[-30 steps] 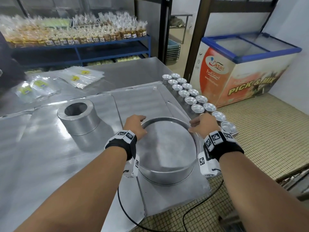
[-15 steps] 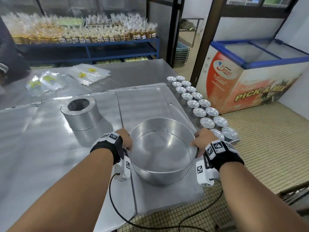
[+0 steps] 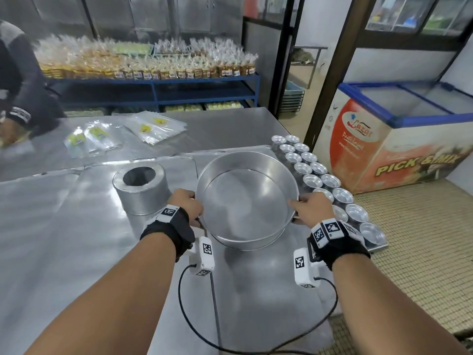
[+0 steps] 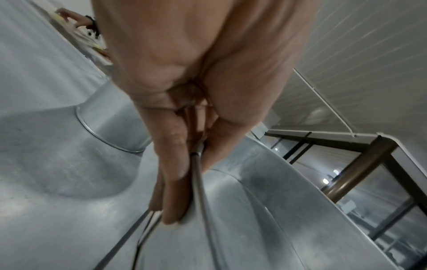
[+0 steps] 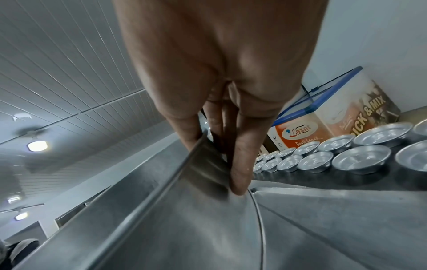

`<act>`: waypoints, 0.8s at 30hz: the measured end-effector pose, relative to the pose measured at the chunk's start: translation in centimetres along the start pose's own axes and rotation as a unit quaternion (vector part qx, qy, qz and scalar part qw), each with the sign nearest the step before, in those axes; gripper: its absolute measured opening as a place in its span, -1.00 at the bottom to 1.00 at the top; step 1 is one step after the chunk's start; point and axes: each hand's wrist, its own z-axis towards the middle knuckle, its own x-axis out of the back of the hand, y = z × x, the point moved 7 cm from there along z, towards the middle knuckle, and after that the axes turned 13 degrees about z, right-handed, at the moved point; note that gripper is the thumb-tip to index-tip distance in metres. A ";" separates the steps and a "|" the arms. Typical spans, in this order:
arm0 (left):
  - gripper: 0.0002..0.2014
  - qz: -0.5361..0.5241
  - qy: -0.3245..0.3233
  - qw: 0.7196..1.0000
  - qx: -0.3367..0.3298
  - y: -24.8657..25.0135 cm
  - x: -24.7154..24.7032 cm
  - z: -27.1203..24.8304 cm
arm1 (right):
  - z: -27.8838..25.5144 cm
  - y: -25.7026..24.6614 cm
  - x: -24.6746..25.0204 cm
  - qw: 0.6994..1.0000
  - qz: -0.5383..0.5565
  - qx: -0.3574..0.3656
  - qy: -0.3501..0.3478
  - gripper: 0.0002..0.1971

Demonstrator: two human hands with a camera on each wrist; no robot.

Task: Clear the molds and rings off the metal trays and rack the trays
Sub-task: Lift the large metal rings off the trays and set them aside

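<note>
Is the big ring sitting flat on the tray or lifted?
Lifted and tilted. The big ring is gripped at opposite rims by the left hand and right hand, its shadow below on the tray.

Blue shelving stacked with bagged goods lines the wall at eleven o'clock; a chest freezer stands at two o'clock on small-tiled floor, under a panelled ceiling with what look like round lamps
</note>
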 end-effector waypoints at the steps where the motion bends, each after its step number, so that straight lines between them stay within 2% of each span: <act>1: -0.79 -0.020 0.015 1.000 0.000 -0.1 0.4 0.9 | 0.3 -0.2 -0.8 0.999 0.032 -0.014 -0.003 -0.78; 5: -0.74 -0.094 0.055 0.994 0.005 -0.2 1.1 4.8 | 1.7 -1.4 -4.2 0.989 0.137 -0.047 -0.026 -0.82; 9: -0.71 -0.218 0.070 0.973 0.010 2.6 0.6 6.0 | 4.5 -2.7 -6.9 0.974 0.207 -0.075 -0.056 -0.88; 14: -0.65 -0.334 0.096 0.938 0.003 8.4 -1.2 9.6 | 10.1 -6.3 -9.0 0.969 0.226 -0.052 -0.081 -0.73; 18: -0.67 -0.397 0.123 0.909 -0.023 14.4 -2.6 13.7 | 17.4 -9.6 -9.4 0.965 0.253 -0.007 -0.067 -0.83; 22: -0.75 -0.344 0.137 0.927 -0.055 19.3 -3.4 19.6 | 25.1 -11.6 -9.9 0.954 0.290 -0.003 -0.074 -0.84; 24: -0.82 -0.310 0.143 0.938 -0.056 20.4 -3.9 24.3 | 29.8 -11.3 -10.5 0.961 0.267 0.004 -0.066 -0.93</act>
